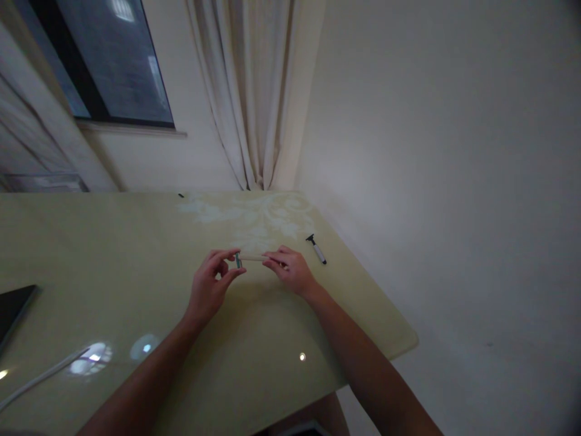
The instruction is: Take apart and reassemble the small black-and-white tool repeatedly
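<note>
Above the glossy table, a razor with a pale handle (252, 258) and a narrow green head (238, 260) is held level between my hands. My left hand (210, 281) grips the green head at its two ends, thumb below and fingers above. The handle's other end is pinched in my right hand (290, 270), whose fingers hide part of it. To the right of that hand lies a second razor (319, 252), with a black head and a grey and black handle, touching neither hand.
The pale green table (254, 363) meets the wall along its right side. At the left edge lies a dark flat object (16, 309), with a white cable (43, 383) nearer me. A small black item (181, 195) is by the far edge, below the curtains (254, 91).
</note>
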Demonstrator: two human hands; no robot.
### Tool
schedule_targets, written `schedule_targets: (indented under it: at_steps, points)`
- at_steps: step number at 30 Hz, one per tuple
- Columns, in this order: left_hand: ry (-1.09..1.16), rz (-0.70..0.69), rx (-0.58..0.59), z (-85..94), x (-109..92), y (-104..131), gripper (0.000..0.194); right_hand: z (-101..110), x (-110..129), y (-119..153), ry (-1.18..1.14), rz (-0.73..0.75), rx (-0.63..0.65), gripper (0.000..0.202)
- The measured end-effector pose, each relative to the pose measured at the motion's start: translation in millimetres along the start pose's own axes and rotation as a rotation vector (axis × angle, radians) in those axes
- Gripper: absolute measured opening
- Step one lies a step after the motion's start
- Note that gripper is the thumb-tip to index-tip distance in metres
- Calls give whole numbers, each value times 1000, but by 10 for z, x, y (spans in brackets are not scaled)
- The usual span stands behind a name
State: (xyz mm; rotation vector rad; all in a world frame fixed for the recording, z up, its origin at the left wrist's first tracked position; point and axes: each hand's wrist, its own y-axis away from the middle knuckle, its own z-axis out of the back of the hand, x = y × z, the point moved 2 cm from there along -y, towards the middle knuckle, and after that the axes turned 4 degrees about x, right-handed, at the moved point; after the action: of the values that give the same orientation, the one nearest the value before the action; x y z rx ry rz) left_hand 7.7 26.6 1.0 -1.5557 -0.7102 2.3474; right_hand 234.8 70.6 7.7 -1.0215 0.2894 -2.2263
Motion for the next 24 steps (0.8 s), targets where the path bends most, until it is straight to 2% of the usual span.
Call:
schedule_targets:
  at_steps: [3,7,12,17,21,24]
  points:
    - [7,3,13,0,14,-2,35,16,-24,1,3,-45,-36,42]
    - [7,15,5,9,4,-8,35,-3,-6,2,-55,19,45,43]
    - [3,15,3,20,-33,-10,33,18,-19,0,9,-48,-7,42]
    - [8,7,2,21,-23,-6,33,-2,13,8,-32,30,45,40]
    - [-8,9,-14,24,-18,-6,33,19,-41,4,27,-48,1,41]
    - [-7,9,1,18,-24,-8,33,4,-33,4,-53,-27,48,42]
